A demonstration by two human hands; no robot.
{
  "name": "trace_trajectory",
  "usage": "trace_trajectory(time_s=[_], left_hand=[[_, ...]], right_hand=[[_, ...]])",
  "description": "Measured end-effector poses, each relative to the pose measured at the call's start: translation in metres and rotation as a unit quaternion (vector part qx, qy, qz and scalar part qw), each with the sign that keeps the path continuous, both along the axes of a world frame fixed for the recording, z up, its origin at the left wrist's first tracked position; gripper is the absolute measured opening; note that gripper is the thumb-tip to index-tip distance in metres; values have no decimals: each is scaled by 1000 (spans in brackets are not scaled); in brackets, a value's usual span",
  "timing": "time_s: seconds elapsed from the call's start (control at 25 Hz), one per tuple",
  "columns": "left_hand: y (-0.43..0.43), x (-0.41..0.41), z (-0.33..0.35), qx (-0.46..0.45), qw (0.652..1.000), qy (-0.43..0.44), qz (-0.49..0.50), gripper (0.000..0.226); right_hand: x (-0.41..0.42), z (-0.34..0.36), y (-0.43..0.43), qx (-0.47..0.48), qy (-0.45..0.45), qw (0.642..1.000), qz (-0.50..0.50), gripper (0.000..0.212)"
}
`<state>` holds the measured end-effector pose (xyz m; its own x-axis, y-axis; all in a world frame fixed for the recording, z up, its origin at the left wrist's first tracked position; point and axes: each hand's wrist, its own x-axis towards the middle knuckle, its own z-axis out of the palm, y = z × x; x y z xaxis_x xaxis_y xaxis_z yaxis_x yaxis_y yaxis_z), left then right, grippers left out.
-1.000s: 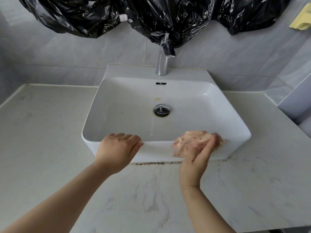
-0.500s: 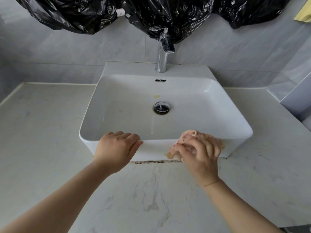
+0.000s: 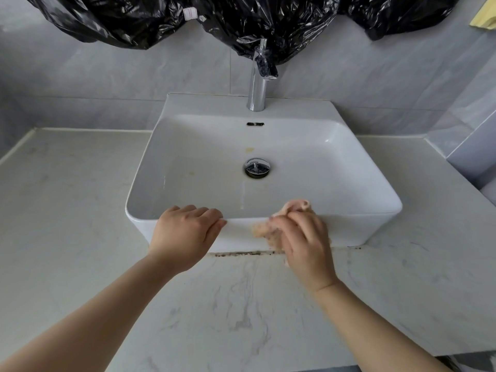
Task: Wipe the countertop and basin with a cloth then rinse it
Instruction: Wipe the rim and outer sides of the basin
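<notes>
A pale marbled countertop [image 3: 241,304] fills the lower frame; a white basin [image 3: 362,226] sits on it at centre, grey tiled wall behind; a chrome tap [image 3: 256,89] rises above the drain [image 3: 256,168]. Black plastic sheeting [image 3: 241,20] hangs across the top, hiding the tap's head. The left hand [image 3: 185,234] curls its fingers over the basin's near rim; the right hand [image 3: 303,237] grips a pinkish cloth [image 3: 264,228] against the basin's front wall, blurred, mostly covering it; dark specks line the seam below.

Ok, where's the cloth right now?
In the head view, the cloth is bunched under the right hand against the front wall of the basin, right of centre, above the dark seam along the countertop.
</notes>
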<state>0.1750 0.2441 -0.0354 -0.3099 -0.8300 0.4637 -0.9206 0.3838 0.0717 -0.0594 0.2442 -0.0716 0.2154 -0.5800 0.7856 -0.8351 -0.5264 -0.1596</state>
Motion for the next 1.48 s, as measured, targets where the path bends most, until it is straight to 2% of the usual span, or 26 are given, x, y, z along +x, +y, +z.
trace_trajectory(time_s=[0.04,0.16,0.2,0.28,0.36,0.4,0.52,0.6,0.68,0.76,0.84,0.92,1.04,1.12,1.24,1.32,1.48], left_hand=[[1,0,1,1,1000,0,1,39],[1,0,3,15,1000,-3,-6,39],[1,2,4,19,1000,-5,-8,39],[5,13,5,24,1000,3,12,39],[11,28,4,10,999,13,52,39],[13,34,3,10,998,12,62,40],[17,39,0,14,997,19,74,41],[17,45,0,4,995,23,95,42],[21,53,-2,-15,993,27,116,41],[23,55,-6,-23,991,48,125,40],[23,50,-7,-18,990,75,121,39],[20,51,-7,-24,991,72,107,41],[16,62,-7,-37,995,55,70,59],[15,65,-6,-38,996,58,58,63],[12,63,-9,-46,996,61,56,62],[12,61,-10,-54,995,62,61,63],[12,63,-12,-55,995,56,57,63]], right_hand=[[3,-1,-1,-3,22,1000,3,14],[5,-39,10,53,169,983,50,11],[0,-47,10,71,176,980,59,9],[-5,-32,10,125,84,988,38,11],[3,-5,10,118,-33,992,28,17],[18,2,11,92,-47,994,43,18],[78,-3,15,58,24,992,112,17],[85,-9,10,42,70,989,122,10],[52,-9,4,45,33,996,65,9],[18,-3,3,44,-51,997,-31,15],[30,7,2,56,-87,993,-58,16],[85,24,-6,87,-65,994,22,20],[139,36,-8,98,45,991,76,24],[107,36,-9,105,92,988,72,21],[15,39,-10,120,95,988,-6,26],[-11,46,-9,162,93,981,-46,27],[85,34,-2,152,145,977,-42,30]])
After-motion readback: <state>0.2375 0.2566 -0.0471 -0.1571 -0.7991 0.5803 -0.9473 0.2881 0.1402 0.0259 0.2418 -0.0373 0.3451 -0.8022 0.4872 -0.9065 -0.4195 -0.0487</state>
